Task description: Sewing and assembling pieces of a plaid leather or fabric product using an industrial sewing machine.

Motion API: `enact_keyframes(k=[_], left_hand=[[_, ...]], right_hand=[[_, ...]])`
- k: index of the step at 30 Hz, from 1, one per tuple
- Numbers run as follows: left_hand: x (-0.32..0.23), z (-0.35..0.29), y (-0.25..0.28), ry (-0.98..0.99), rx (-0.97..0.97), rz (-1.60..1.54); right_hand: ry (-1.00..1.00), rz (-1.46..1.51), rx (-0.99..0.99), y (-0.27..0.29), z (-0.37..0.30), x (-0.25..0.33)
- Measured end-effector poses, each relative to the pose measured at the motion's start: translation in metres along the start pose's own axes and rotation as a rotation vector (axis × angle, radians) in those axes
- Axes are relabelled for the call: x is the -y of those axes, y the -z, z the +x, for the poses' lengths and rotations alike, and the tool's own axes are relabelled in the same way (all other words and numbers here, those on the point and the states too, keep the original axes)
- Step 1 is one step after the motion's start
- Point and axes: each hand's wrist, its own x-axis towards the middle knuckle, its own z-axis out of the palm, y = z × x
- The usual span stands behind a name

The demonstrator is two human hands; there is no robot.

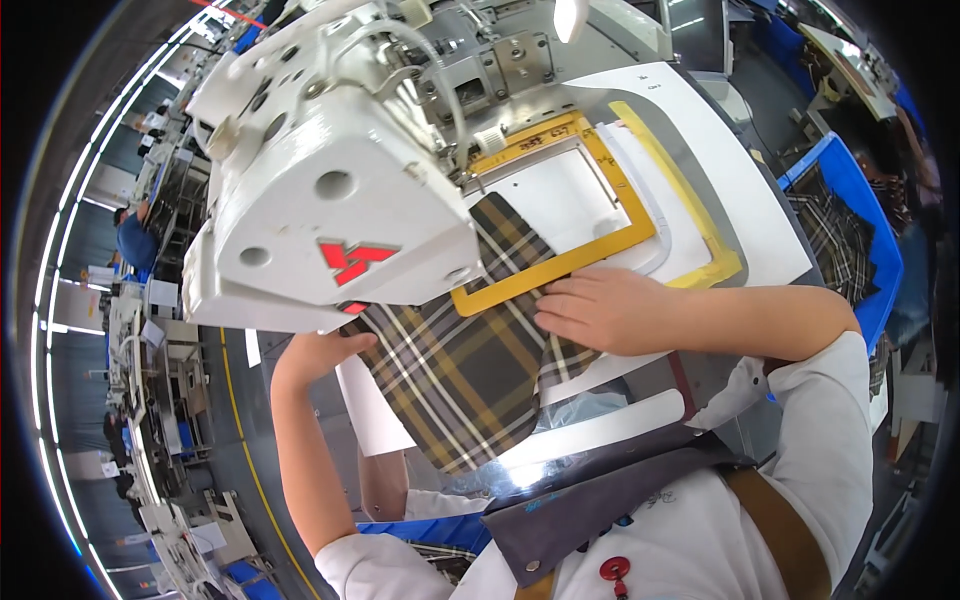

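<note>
A piece of plaid fabric in brown, grey and white lies under the white sewing machine head. My right hand rests flat on the fabric's right side with fingers stretched out, touching the front bar of a yellow frame. That bar crosses over the fabric. At the fabric's left edge is my left hand, its thumb stretched out over the cloth. The machine head hides the other fingers of this hand. Part of the fabric hangs toward me over the near edge.
A second, yellow-edged template lies to the right on a white sheet. Farther right stands a blue bin with plaid pieces. More plaid cloth shows in blue by my lap. Across the aisle, a person sits among workstations.
</note>
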Motion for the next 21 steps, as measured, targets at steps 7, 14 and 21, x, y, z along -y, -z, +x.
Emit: enact_keyframes(k=[7,14,21], left_hand=[[0.051,0.100,-0.073,-0.596,-0.666,0.242],[0.041,0.090,-0.088,-0.553,-0.632,0.147],[0.032,0.063,-0.104,-0.467,-0.627,0.080]], right_hand=[[-0.252,-0.119,-0.030,0.043,-0.043,-0.013],[-1.001,0.437,-0.129,0.073,-0.055,-0.070],[-0.760,0.398,-0.341,0.014,-0.027,-0.155]])
